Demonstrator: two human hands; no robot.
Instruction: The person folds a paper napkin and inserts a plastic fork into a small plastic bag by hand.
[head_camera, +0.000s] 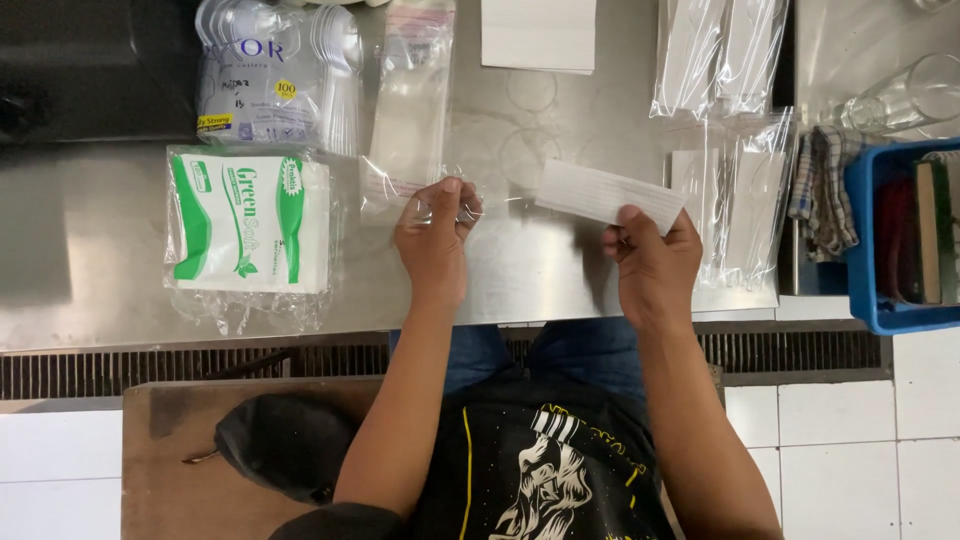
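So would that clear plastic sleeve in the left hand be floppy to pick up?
Probably: the clear sleeve looks thin and crinkled in the left hand. Likely very light, and its glossy film may be slippery.

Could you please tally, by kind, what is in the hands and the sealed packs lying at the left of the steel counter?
Clear sleeve, in the left hand: 1
Folded white napkin, in the right hand: 1
Green-and-white napkin pack: 1
Pack of clear plastic spoons: 1
Total: 4
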